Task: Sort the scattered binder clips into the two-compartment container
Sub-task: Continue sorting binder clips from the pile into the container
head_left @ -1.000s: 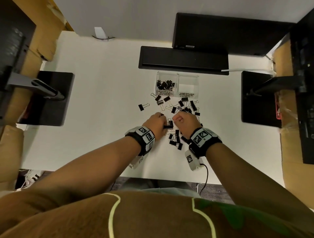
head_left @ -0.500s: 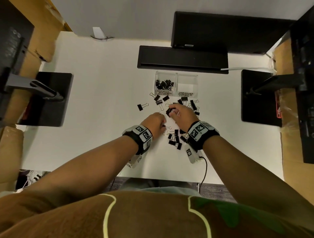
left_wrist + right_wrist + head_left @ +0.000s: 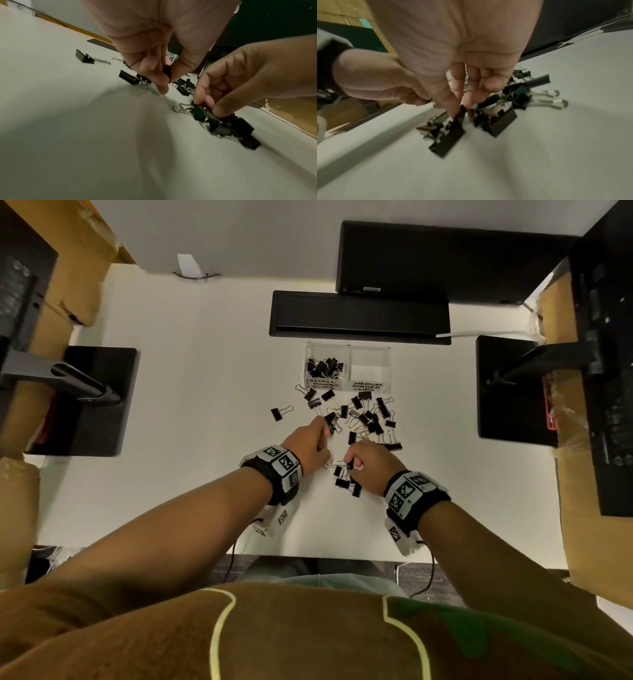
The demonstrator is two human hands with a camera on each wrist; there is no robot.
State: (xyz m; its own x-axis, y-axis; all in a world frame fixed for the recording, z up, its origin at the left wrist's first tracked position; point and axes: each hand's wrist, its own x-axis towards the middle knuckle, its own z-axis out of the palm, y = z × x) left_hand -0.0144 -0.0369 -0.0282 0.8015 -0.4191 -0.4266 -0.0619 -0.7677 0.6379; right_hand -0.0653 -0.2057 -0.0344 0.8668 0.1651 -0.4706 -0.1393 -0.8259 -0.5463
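A clear two-compartment container (image 3: 347, 350) stands at the middle back of the white table (image 3: 205, 405). Its left half holds several small black binder clips (image 3: 323, 368); its right half, labelled medium, looks empty. Many black clips (image 3: 368, 416) lie scattered in front of it. My left hand (image 3: 325, 436) is raised a little and pinches a small black clip (image 3: 167, 72) between thumb and fingers. My right hand (image 3: 351, 463) reaches down into a near cluster of clips (image 3: 346, 479). Its thumb and fingers (image 3: 452, 108) close on a clip (image 3: 199, 113) lying on the table.
A black bar (image 3: 359, 314) and a black box (image 3: 445, 258) lie behind the container. Black stand bases sit at the left (image 3: 85, 402) and right (image 3: 510, 392). One lone clip (image 3: 279, 413) lies left of the pile. The table's near edge (image 3: 308, 556) is just behind my wrists.
My right hand has pulled back from the pile near the container to the cluster close to me. My left hand has edged slightly forward, still holding its clip.
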